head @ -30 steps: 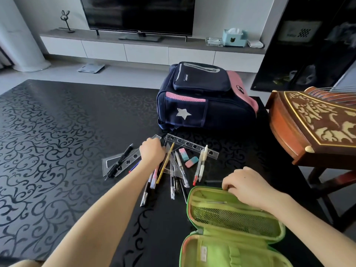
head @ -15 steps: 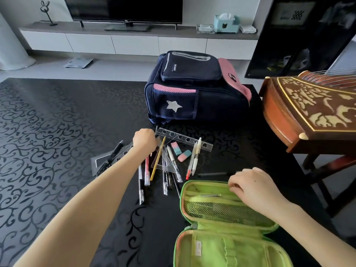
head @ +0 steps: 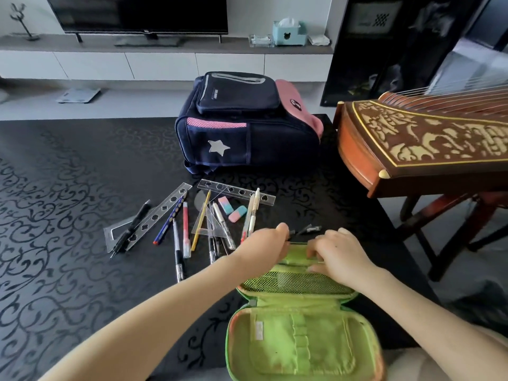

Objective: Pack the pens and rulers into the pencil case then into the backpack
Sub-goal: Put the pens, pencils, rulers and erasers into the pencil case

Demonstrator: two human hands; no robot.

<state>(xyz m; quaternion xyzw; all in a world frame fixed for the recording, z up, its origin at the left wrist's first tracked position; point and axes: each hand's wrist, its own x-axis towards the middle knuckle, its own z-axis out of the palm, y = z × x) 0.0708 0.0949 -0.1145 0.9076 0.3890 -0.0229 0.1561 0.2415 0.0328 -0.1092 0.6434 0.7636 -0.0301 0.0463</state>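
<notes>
A green pencil case (head: 302, 339) lies open on the black table (head: 68, 188) right in front of me. My left hand (head: 265, 246) sits at the case's far left edge, fingers pinched on the end of a black pen (head: 308, 230) that lies just behind the case. My right hand (head: 341, 254) grips the far pocket edge of the case. Several pens and pencils, among them a pink pen (head: 186, 229) and a blue pencil (head: 169, 218), lie scattered with clear rulers (head: 236, 192) and two erasers (head: 232, 209). The navy backpack (head: 247, 125) lies zipped shut behind them.
A wooden zither (head: 426, 141) on a stand juts in at the right, close to the table edge. A low TV cabinet (head: 165, 64) runs along the far wall. A black pen (head: 132, 226) lies across a set square (head: 115, 232) at the pile's left.
My left hand left the ruler pile and moved right to the case's far edge, onto the black pen. My right hand stayed on the case's far pocket. The view tilted down.
</notes>
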